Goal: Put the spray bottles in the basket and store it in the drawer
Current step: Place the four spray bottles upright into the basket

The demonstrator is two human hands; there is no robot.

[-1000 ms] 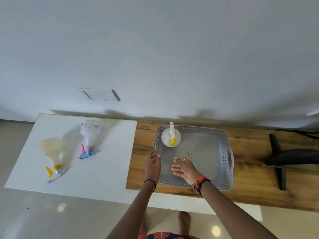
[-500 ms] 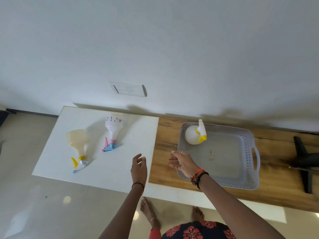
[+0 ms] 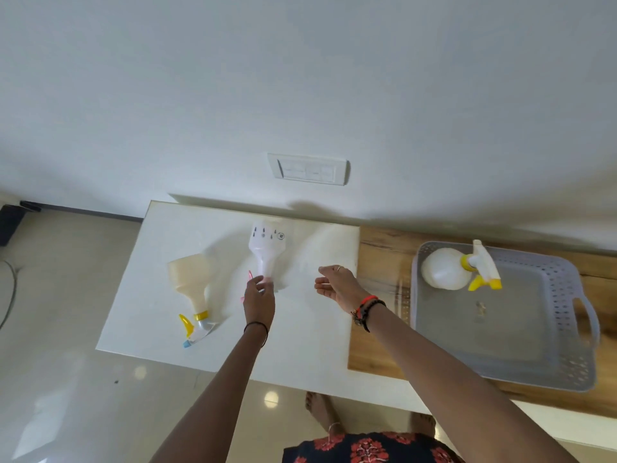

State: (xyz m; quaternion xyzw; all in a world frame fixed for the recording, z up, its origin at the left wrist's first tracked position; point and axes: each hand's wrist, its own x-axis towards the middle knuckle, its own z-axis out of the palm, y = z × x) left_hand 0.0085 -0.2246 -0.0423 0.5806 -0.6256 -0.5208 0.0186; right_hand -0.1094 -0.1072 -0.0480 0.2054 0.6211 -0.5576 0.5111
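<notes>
1. Closing on the neck: left hand is reaching the white bottle at its narrow neck, fingers curling around it just above the pink trigger; whether the grip is already firm cannot be told, since the hand is covering the contact.
2. Right hand is hovering loose and empty, fingers half curled, just right of the white bottle and not touching it.
3. White bottle is lying on its side on the white table, base pointing far, trigger end near.
4. Cream bottle is lying just to the left of it, yellow trigger at the near end, untouched.
5. Round bottle is already sitting in the far left corner of the grey basket, which is resting on the wooden counter to the right.
6. Handling note, as a judgement: wrapping the neck fully before lifting should be keeping the heavier body from swinging; carrying it low to the right and setting it beside the round bottle should be leaving room for the cream one.
7. Drawer: not in view.
</notes>
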